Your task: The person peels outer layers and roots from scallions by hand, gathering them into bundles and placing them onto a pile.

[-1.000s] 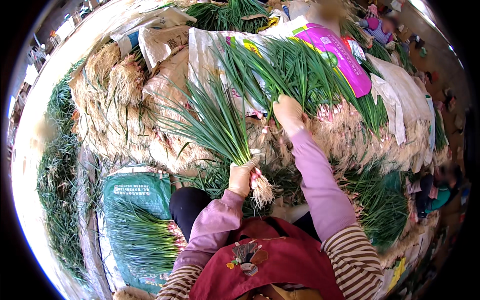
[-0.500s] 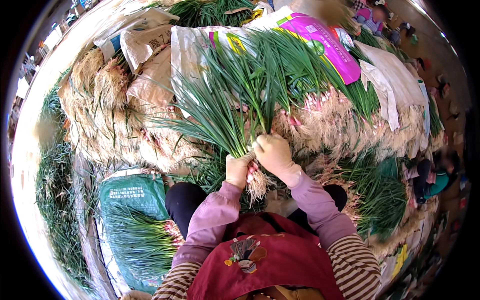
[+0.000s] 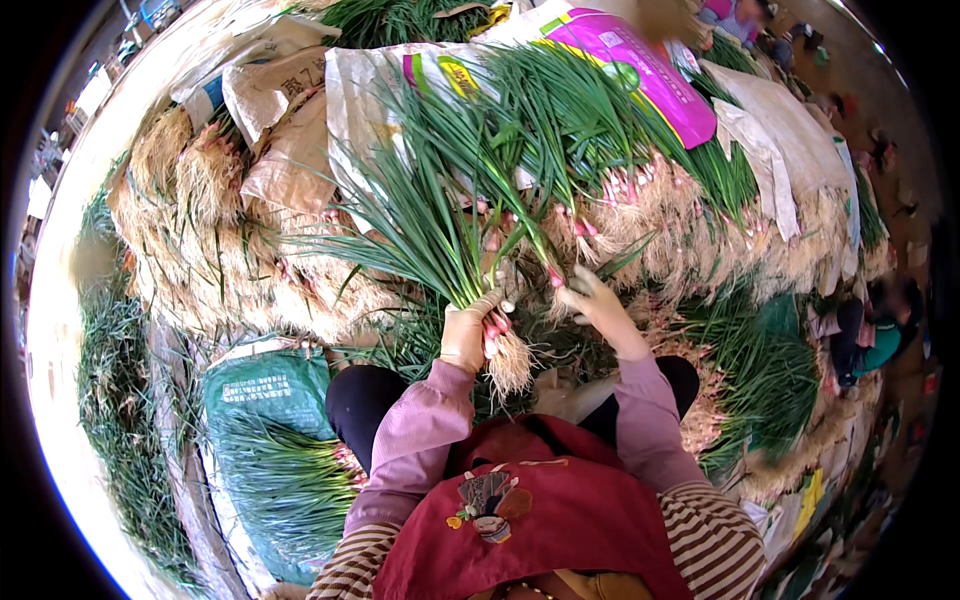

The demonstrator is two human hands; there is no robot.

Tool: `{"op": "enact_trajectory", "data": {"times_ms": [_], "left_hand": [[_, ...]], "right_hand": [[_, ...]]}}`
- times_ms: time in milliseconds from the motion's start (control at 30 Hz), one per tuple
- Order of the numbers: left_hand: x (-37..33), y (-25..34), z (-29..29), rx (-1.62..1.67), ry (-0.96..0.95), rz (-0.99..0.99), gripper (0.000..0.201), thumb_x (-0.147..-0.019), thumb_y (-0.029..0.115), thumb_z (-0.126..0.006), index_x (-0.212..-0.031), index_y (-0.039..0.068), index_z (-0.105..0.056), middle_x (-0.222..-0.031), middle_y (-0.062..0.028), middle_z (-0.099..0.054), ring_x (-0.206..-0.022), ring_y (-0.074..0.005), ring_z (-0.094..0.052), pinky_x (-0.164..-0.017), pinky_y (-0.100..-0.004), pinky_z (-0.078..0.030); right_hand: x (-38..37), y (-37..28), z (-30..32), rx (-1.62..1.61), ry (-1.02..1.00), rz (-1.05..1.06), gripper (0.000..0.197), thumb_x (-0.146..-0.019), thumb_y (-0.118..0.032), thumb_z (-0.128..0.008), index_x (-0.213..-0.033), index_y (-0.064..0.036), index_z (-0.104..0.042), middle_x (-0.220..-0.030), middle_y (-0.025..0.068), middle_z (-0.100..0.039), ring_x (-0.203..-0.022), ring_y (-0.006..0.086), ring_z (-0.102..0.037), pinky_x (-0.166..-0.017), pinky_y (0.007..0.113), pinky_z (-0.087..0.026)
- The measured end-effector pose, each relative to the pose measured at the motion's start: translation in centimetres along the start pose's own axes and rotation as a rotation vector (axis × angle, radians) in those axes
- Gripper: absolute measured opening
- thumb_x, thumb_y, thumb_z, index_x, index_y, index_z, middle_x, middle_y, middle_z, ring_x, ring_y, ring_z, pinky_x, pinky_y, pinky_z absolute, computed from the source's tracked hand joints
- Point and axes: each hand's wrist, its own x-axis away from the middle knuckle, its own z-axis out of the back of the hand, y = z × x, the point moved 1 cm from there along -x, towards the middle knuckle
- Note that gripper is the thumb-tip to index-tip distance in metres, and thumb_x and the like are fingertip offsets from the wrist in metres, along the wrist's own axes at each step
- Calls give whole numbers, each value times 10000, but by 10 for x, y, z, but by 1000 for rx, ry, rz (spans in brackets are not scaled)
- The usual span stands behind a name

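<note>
My left hand (image 3: 464, 338), in a pale glove, is closed round a bunch of spring onions (image 3: 430, 235). Their pink-white bulbs and pale roots hang below the fist, and the long green leaves fan out up and to the left. Just right of the bunch, a single spring onion (image 3: 554, 272) slants with its pink bulb toward my right hand (image 3: 603, 308). That hand is also gloved, its fingers apart and slightly blurred, with nothing visibly gripped. Beside it is a loose green leaf (image 3: 630, 258). Whether anything supports the single onion is hidden.
A long heap of rooted onions (image 3: 240, 275) lies ahead, partly under sacks, one of them purple (image 3: 640, 75). At my left, trimmed onions (image 3: 285, 470) rest on a green sack (image 3: 265, 385). More onions (image 3: 765, 380) lie at my right, near another person (image 3: 880, 335).
My right hand has moved right, away from the left fist, and its fingers have spread. The single onion's pink bulb now shows. My left hand keeps its bunch, shifted slightly left.
</note>
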Motion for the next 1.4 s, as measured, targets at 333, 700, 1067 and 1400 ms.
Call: {"op": "enact_trajectory", "data": {"times_ms": [333,700,1067,1400], "left_hand": [[26,38,13,457,-348,-35,188,-848,116,-610,-1001,26,-550,-749,-57,-581,-579,-123,-520,-531,-230,-447],[78,114,38,656,-777,-791,263,-965,155,-458,-1209,66,-500,-631,29,-494,-581,-86,-444,-526,-221,-418],[34,30,-5,377,-217,-80,380,-866,41,-579,-1225,-18,-470,-892,-135,-633,-634,-127,-551,-583,-223,-473],[25,-17,-18,11,-128,92,198,-894,114,-580,-787,-51,-605,-557,-116,-578,-457,-176,-563,-459,-266,-485]], "right_hand": [[-78,-46,-66,12,51,41,402,-845,-379,-658,-1044,-31,-645,-658,41,-625,-627,106,-551,-595,275,-417],[-81,-166,-2,316,119,341,340,-831,-373,-621,-975,-68,-662,-983,98,-630,-908,232,-589,-849,360,-434],[7,-99,66,608,665,337,134,-825,-144,-603,-872,-30,-656,-871,108,-625,-743,187,-586,-658,333,-457],[63,30,-38,-278,-7,64,273,-862,-230,-644,-941,31,-660,-827,97,-649,-736,189,-603,-673,286,-477]]}}
